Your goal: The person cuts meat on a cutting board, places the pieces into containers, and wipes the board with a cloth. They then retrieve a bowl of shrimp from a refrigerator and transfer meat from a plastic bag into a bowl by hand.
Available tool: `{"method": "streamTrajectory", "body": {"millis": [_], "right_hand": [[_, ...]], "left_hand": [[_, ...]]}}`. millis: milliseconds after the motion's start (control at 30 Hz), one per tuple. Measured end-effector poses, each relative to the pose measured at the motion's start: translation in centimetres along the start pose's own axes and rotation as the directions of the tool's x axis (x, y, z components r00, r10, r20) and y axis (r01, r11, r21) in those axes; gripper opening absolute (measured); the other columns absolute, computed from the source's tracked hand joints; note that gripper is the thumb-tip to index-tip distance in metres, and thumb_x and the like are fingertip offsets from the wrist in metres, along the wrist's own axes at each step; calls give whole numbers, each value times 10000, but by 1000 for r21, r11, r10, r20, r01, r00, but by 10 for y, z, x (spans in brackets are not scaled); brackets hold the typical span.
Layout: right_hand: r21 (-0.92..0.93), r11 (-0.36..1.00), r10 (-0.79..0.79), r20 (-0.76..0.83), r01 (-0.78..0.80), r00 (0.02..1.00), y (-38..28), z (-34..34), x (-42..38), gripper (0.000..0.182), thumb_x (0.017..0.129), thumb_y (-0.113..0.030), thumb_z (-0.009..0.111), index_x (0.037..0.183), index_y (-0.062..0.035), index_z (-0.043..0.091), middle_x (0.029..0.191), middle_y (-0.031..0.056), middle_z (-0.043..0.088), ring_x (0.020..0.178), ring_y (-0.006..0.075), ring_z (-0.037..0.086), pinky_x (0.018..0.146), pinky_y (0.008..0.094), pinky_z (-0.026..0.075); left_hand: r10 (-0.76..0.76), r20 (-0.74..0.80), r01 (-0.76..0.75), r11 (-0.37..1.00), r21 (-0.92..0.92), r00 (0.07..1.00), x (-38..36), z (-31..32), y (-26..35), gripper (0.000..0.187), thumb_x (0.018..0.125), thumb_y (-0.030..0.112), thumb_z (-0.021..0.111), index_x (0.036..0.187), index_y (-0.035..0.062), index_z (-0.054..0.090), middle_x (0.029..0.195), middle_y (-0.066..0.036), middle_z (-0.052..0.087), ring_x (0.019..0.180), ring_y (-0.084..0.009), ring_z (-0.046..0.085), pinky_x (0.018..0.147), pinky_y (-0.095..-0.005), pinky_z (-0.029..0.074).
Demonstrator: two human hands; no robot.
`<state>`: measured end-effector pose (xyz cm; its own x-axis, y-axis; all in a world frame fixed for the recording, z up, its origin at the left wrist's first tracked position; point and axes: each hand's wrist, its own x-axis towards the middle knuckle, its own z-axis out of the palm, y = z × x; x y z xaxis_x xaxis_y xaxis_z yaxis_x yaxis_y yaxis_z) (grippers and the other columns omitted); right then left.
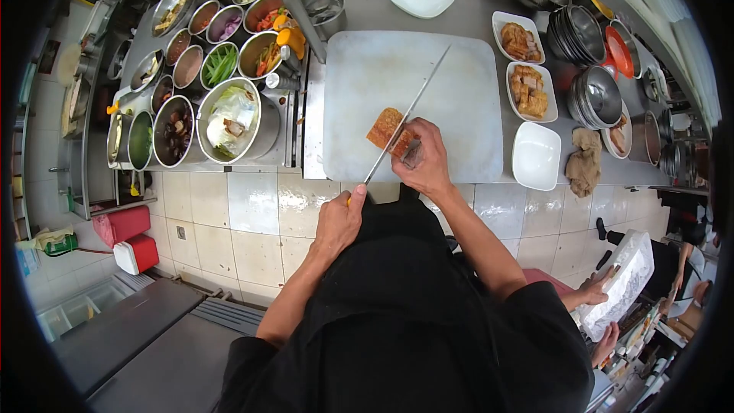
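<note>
My left hand (339, 223) is closed around the handle of a long knife (422, 90), whose blade points up and to the right over the board. Under the blade sits a block of browned, crisp-skinned meat (385, 128) that looks like roast pork belly. The knife crosses the meat near its middle. My right hand (425, 159) grips the right end of the meat, with fingers curled over it close beside the blade. Both lie at the near part of a large white cutting board (413, 61).
Right of the board are two dishes of cut meat (521, 38) (531, 93), a white dish (536, 156), stacked metal bowls (596, 95) and a brown cloth (585, 162). Ingredient pots (229, 118) crowd the left. Behind, another person's hands (595, 288) hold a white foam box (623, 279).
</note>
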<state>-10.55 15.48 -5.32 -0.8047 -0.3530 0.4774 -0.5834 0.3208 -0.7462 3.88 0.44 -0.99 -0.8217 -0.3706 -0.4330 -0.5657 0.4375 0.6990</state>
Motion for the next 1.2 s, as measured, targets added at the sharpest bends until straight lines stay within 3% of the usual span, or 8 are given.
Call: {"method": "streamTrajectory", "body": {"millis": [400,700,800,867,933,1033,1133,1200], "right_hand": [[173,983,71,-53,-61,996,-1,-1,2,493,610,-24,725,1054,-36,512,1075,159,557,1019,342,541,866,401,466],[-236,940,-280,-110,248,954,-17,-20,157,521,894,-348,547,1305,-40,460,1435,177,382,1347,427,275,1075,535,226],[-443,867,-199,114,229,973,29,11,147,601,950,-440,421,1433,-91,339,1539,139,229,1415,410,146,1116,574,155],[-443,894,44,249,73,967,85,38,116,636,974,-487,325,1496,-137,229,1571,117,140,1436,391,80,1139,589,86],[-512,843,67,400,162,914,87,35,124,645,979,-518,281,1502,-150,208,1579,97,123,1451,359,25,1146,576,82],[-443,891,82,362,94,929,92,24,135,651,978,-522,282,1503,-144,205,1578,120,110,1456,333,23,1150,567,67],[-407,912,77,62,-46,995,85,0,134,536,982,-400,406,1427,-105,360,1520,165,269,1425,334,191,1141,512,176],[81,979,200,-254,-185,946,68,-26,113,360,911,-191,551,1245,-57,534,1333,177,486,1277,342,416,1075,444,322]], "left_hand": [[0,-8,2,971,239,1000,12,12,-4,686,969,536,377,763,-74,610,723,-352,595,747,-515,602,696,-547,470],[-40,-41,52,936,349,998,10,13,10,666,966,512,402,756,-79,625,727,-361,598,749,-525,602,709,-552,486],[-56,-46,69,932,356,997,12,13,16,672,966,506,408,725,-83,625,717,-361,596,733,-528,601,701,-556,489],[-81,-45,93,906,413,996,19,15,19,678,967,503,408,707,-85,625,721,-361,596,725,-530,599,698,-558,487],[-88,-32,93,912,399,996,25,17,18,686,967,508,404,704,-86,626,723,-364,594,730,-530,599,706,-553,488],[-44,-3,42,930,364,999,44,22,31,705,965,522,395,705,-91,626,727,-368,591,751,-529,598,727,-543,487],[-45,13,39,951,307,999,47,22,42,722,967,533,380,714,-98,623,732,-371,588,781,-527,596,743,-534,479],[-58,21,51,961,272,998,45,15,49,729,971,534,369,718,-102,620,734,-370,586,794,-525,595,747,-530,472]]}}
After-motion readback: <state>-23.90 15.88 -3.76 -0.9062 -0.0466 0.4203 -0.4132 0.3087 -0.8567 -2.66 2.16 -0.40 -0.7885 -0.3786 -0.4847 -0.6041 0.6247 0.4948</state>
